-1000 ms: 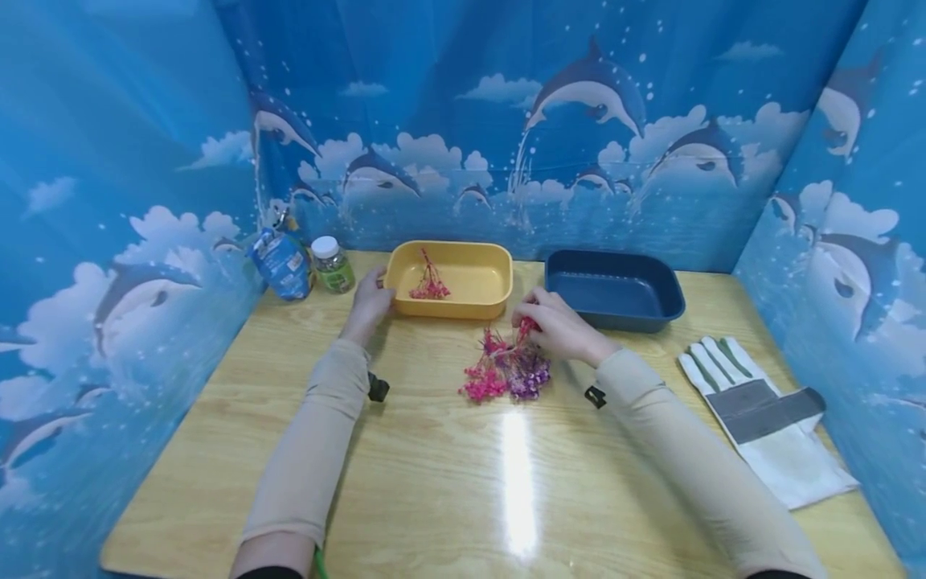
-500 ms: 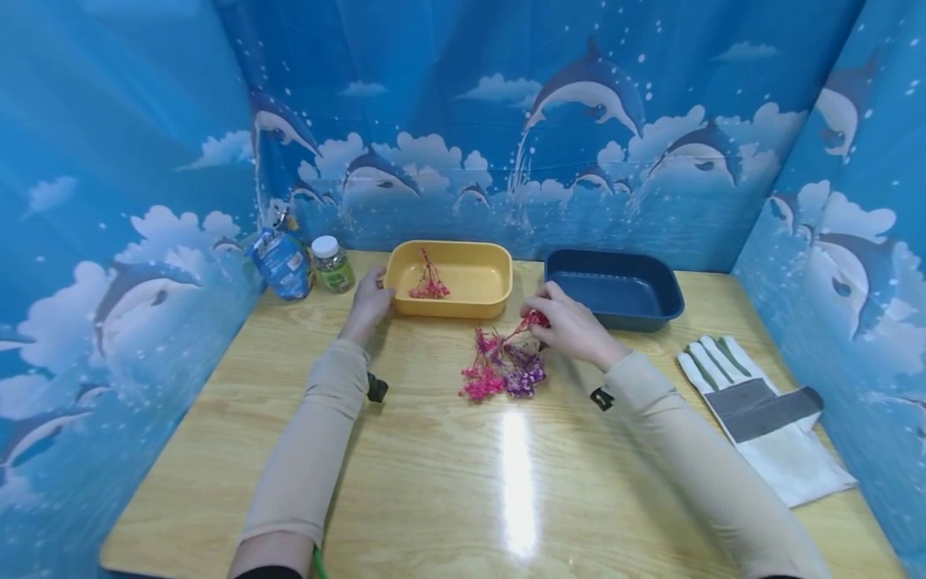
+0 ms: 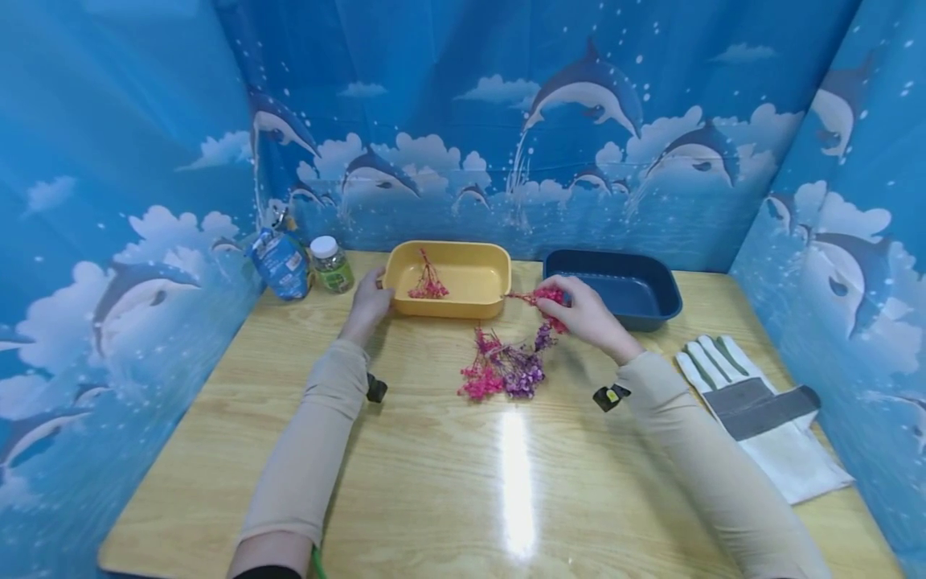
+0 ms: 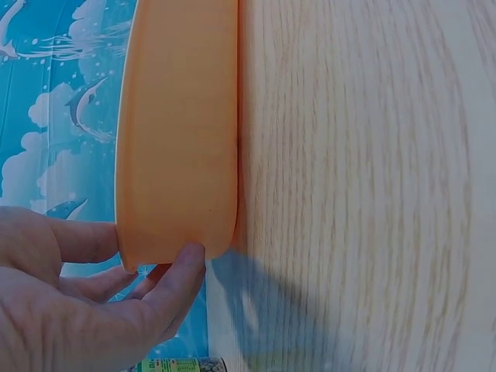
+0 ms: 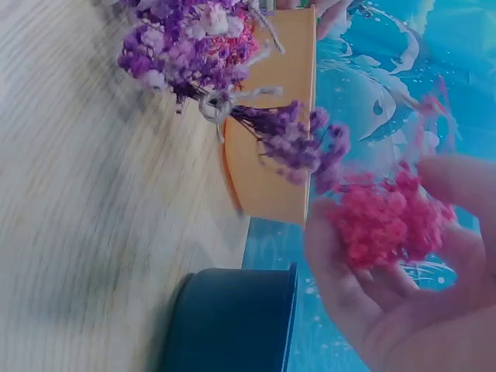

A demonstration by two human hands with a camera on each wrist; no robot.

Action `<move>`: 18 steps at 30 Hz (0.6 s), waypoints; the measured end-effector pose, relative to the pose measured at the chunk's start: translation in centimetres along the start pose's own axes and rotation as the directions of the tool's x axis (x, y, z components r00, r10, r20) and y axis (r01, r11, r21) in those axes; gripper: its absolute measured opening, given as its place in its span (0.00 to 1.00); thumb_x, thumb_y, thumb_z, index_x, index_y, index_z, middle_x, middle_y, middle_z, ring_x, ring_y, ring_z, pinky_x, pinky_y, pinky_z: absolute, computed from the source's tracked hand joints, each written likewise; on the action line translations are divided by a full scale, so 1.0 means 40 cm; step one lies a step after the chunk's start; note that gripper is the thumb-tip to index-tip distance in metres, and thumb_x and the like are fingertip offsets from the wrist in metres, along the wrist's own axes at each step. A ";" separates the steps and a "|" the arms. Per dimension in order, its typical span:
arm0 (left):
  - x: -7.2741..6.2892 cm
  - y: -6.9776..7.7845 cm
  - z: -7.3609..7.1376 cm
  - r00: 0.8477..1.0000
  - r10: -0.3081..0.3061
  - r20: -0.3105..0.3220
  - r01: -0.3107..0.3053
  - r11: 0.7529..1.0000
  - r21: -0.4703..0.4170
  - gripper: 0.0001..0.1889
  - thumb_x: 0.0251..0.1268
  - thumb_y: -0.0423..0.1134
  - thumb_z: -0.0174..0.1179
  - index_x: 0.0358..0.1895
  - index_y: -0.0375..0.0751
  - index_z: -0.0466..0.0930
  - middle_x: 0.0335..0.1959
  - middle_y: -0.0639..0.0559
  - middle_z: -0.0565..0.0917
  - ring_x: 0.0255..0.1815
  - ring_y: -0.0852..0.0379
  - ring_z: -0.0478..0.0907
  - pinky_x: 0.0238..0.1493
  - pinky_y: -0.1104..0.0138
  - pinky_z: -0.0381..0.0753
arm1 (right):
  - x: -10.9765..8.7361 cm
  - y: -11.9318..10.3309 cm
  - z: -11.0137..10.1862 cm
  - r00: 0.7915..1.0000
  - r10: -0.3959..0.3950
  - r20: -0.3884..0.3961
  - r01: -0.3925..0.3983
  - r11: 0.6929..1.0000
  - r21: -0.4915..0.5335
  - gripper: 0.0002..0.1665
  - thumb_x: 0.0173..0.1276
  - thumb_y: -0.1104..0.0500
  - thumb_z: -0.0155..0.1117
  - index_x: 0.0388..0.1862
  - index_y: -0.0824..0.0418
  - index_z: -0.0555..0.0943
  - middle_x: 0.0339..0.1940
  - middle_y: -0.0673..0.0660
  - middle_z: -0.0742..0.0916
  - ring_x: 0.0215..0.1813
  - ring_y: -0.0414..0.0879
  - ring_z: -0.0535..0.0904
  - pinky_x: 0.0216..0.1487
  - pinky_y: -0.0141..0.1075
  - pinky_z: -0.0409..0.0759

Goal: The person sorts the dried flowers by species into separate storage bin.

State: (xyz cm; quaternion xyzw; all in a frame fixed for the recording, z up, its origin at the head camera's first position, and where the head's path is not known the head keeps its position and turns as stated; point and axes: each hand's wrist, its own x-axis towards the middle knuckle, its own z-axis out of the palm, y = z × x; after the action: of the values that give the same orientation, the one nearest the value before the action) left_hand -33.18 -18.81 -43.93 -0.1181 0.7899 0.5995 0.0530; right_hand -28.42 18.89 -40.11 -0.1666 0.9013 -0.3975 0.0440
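Observation:
My right hand [image 3: 584,312] pinches a pink dried-flower sprig [image 3: 550,302], its stems pointing left toward the yellow box. In the right wrist view the pink blossoms [image 5: 387,221] sit between thumb and fingers. Below lies a bunch with pink flowers [image 3: 481,381] and purple flowers [image 3: 524,376], tied with twine [image 5: 217,105]; one purple sprig [image 5: 291,143] sticks out of it toward the hand. At the left end of the yellow box [image 3: 470,307], my left hand [image 3: 372,302] grips the wall, thumb [image 4: 186,267] against the outside. Another pink sprig [image 3: 428,283] lies inside that box.
A dark blue box [image 3: 615,285] stands right of the yellow one. Back left are a white-lidded jar [image 3: 332,265] and a blue pouch [image 3: 282,265]. White-and-grey work gloves [image 3: 767,418] lie at the right edge. A dolphin-print curtain [image 3: 448,121] walls the table's back and sides.
My right hand has moved right and slightly up with the pink sprig, drawing it off the bunch. A purple sprig now stands out from the bunch. The left hand stays at the yellow box.

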 end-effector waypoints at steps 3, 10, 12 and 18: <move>0.000 0.000 -0.001 1.000 -0.004 0.001 0.004 1.000 0.006 0.35 0.78 0.26 0.44 0.86 0.37 0.48 0.79 0.29 0.67 0.76 0.36 0.71 0.75 0.51 0.78 | 0.001 -0.001 -0.002 0.998 0.034 -0.060 -0.030 0.998 0.063 0.17 0.82 0.50 0.61 0.62 0.56 0.81 0.49 0.62 0.83 0.36 0.51 0.80 0.34 0.39 0.80; -0.005 0.001 -0.004 1.000 -0.014 0.008 0.014 1.000 -0.002 0.35 0.79 0.26 0.44 0.86 0.38 0.48 0.79 0.30 0.66 0.78 0.37 0.70 0.76 0.52 0.78 | 0.007 -0.009 -0.002 0.989 0.120 -0.085 -0.106 0.983 0.147 0.19 0.83 0.48 0.57 0.64 0.58 0.77 0.48 0.63 0.83 0.31 0.45 0.83 0.37 0.46 0.88; -0.005 0.001 -0.005 1.000 -0.020 0.012 0.020 1.000 -0.007 0.35 0.79 0.26 0.44 0.86 0.39 0.48 0.79 0.31 0.66 0.78 0.37 0.70 0.76 0.52 0.78 | 0.007 -0.012 -0.002 0.990 0.137 -0.037 -0.127 0.971 0.203 0.20 0.84 0.49 0.55 0.64 0.60 0.75 0.49 0.66 0.83 0.32 0.46 0.85 0.40 0.51 0.91; -0.004 0.002 -0.007 1.000 -0.020 0.011 0.020 1.000 -0.001 0.36 0.78 0.27 0.44 0.86 0.39 0.48 0.79 0.31 0.66 0.77 0.37 0.70 0.76 0.52 0.78 | 0.010 -0.023 0.005 0.992 0.119 0.040 -0.125 0.962 0.242 0.20 0.85 0.49 0.54 0.65 0.61 0.72 0.51 0.66 0.81 0.40 0.51 0.87 0.41 0.47 0.92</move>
State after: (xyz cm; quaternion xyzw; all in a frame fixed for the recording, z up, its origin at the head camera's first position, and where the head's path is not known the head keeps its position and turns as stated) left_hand -33.03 -19.02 -43.73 -0.1225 0.7880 0.6001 0.0633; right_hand -28.51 18.03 -39.55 -0.1093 0.8534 -0.4997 0.0998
